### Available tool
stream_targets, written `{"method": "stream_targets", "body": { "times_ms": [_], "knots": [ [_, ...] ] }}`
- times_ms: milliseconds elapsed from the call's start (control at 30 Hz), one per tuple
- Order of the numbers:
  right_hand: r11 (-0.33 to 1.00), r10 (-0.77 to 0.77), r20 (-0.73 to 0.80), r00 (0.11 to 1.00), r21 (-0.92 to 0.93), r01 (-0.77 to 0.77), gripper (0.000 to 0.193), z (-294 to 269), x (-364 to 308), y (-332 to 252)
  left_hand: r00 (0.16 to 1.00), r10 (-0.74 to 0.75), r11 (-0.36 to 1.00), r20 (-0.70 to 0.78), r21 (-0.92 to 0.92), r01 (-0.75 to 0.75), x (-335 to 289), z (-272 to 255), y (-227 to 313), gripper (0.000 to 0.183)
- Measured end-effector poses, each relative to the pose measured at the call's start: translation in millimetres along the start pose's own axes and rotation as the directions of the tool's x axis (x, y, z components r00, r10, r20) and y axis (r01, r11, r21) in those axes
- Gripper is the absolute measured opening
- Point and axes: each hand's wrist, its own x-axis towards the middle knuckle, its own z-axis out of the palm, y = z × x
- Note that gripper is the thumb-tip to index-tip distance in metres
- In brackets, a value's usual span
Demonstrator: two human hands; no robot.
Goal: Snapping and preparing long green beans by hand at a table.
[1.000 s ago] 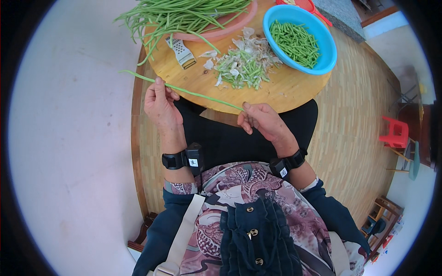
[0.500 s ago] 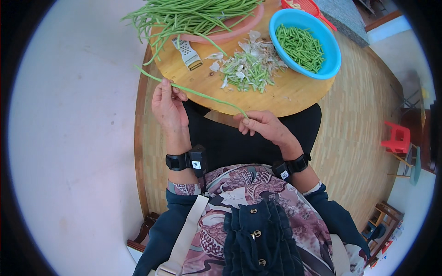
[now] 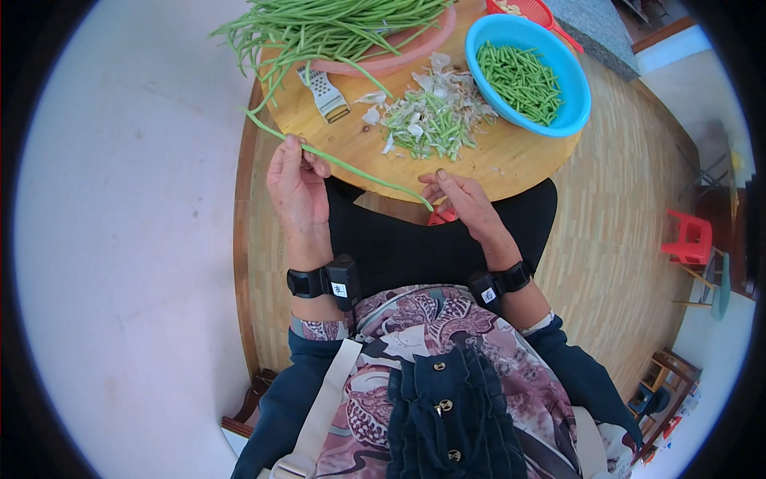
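Observation:
A long green bean (image 3: 363, 172) slants across in front of me, just over the near edge of the round wooden table (image 3: 511, 164). My left hand (image 3: 299, 188) pinches it nearer its far-left end between thumb and fingers. The bean's lower right tip hangs beside my right hand (image 3: 468, 203), whose fingers are apart with nothing in them. Ahead on the tabletop lies a heap of trimmed bean ends and garlic skins (image 3: 435, 120). To its left rests a metal grater-peeler (image 3: 325, 96).
Uncut long beans (image 3: 335, 28) overflow a pink basin (image 3: 431, 44) at the back. Cut bean pieces (image 3: 519, 84) fill part of a blue basin (image 3: 576, 104) at right. Behind it is a red strainer (image 3: 538, 12). A white wall (image 3: 128, 223) stands left; a red stool (image 3: 688, 238) stands right.
My right hand has let go of the bean's tip, and its fingers have opened and moved up. The bean in my left hand has shifted slightly right.

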Motion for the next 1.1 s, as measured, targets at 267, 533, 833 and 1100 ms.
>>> {"method": "stream_targets", "body": {
  "times_ms": [267, 533, 833, 1100],
  "knots": [
    [0.991, -0.114, 0.185, 0.976, 0.088, 0.099, 0.03, 19, -4, -16, 0.999, -0.034, 0.998, -0.031, 0.055, 0.035, -5, 8, -8, 0.018],
    [0.978, -0.202, 0.167, 0.965, -0.026, 0.209, 0.023, 21, -5, -18, 0.997, -0.014, 0.993, -0.076, 0.119, 0.023, -3, 2, -15, 0.018],
    [0.891, -0.397, 0.337, 0.853, -0.081, 0.447, 0.016, 27, -16, -30, 0.992, -0.073, 0.985, -0.104, 0.15, 0.088, 0, -15, -33, 0.017],
    [0.692, -0.611, 0.32, 0.724, -0.228, 0.685, 0.005, 34, -23, -46, 0.98, -0.107, 0.971, -0.165, 0.196, 0.139, -5, -10, -50, 0.018]
  ]
}}
